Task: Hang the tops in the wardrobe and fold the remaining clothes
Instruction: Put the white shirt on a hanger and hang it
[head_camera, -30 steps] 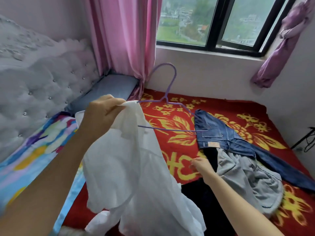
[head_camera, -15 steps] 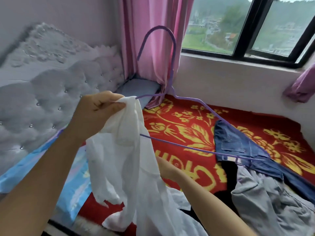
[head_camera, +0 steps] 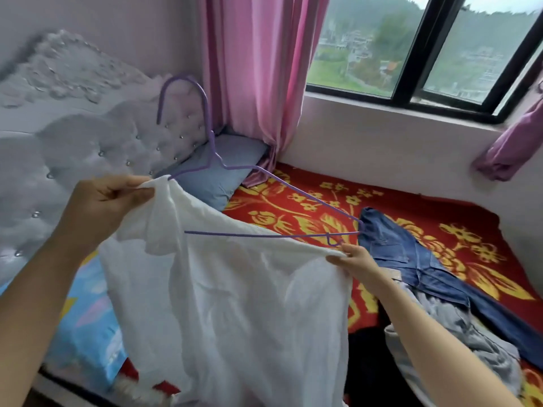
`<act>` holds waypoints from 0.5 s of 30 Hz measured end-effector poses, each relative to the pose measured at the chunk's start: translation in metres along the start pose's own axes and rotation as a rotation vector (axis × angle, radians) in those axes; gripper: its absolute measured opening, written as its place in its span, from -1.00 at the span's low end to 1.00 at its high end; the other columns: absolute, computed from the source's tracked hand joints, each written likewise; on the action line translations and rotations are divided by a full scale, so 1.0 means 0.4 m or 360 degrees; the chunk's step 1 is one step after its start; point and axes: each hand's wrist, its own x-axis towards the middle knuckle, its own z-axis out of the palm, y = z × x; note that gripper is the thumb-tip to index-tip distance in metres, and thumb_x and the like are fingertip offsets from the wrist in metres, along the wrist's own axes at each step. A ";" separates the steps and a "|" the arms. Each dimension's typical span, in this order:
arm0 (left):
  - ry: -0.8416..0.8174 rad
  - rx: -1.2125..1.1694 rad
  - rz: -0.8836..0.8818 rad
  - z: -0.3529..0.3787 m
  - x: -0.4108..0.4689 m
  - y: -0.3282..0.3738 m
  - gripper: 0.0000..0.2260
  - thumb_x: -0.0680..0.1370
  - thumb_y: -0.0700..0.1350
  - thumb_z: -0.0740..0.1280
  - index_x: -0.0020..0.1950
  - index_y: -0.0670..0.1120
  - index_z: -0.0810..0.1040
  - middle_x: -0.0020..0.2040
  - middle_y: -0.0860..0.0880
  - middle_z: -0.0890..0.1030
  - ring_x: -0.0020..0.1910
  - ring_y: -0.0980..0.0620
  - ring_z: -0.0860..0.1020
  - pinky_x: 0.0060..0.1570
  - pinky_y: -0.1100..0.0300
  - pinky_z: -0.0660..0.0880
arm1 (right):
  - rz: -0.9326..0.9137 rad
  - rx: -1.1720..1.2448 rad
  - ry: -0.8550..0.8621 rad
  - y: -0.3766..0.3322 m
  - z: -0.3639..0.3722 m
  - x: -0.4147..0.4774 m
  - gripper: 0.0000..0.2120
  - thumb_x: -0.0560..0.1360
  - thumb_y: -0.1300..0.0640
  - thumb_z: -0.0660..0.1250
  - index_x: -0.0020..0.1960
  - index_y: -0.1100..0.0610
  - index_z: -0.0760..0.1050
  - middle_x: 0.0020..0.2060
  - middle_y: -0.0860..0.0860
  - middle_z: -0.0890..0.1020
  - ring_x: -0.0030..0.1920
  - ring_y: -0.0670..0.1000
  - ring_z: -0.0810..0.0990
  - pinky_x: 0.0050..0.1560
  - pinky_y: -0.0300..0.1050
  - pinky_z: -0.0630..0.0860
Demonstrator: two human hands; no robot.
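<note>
Both bare forearms reach forward from the lower edge of the view. The left hand [head_camera: 108, 201] is raised, its fingers curled and its thumb pressed along them, pinching one edge of a white top [head_camera: 235, 304]. The right hand [head_camera: 357, 261] sits lower and further out, wrist straight, fingertips pinching the top's opposite edge.

We see soft daylight from the window [head_camera: 411, 51] — no harsh shadows — with slight motion blur and wide-angle bending at edges.
</note>
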 end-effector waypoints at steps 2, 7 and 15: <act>-0.0028 0.0013 -0.0045 0.014 0.000 -0.025 -0.75 0.46 -0.28 0.36 -0.02 0.04 0.66 -0.29 0.31 0.62 -0.29 0.39 0.51 -0.15 0.48 0.44 | -0.0034 0.0108 0.0105 -0.028 -0.052 -0.008 -0.70 0.45 0.23 0.40 -0.30 0.19 0.29 -0.44 0.00 0.24 -0.45 -0.07 0.22 -0.48 -0.26 0.13; -0.0123 0.0157 0.0051 0.067 0.001 -0.039 -0.79 0.46 -0.34 0.37 0.01 -0.08 0.62 -0.30 0.23 0.60 -0.29 0.37 0.47 -0.18 0.49 0.35 | -0.0022 0.0414 0.0390 -0.124 -0.149 -0.052 -0.61 0.46 0.30 0.33 -0.43 0.08 0.24 -0.52 -0.02 0.27 -0.60 -0.12 0.22 -0.56 -0.33 0.14; 0.0115 0.0862 0.0312 0.204 -0.017 -0.069 -0.88 0.44 -0.33 0.42 -0.04 -0.27 0.67 -0.26 -0.26 0.61 -0.24 -0.28 0.56 -0.18 -0.06 0.47 | -0.0216 0.0499 0.0564 -0.260 -0.179 -0.178 -0.86 0.47 0.32 0.33 -0.25 0.23 0.43 -0.38 0.10 0.44 -0.41 0.02 0.37 -0.35 -0.17 0.31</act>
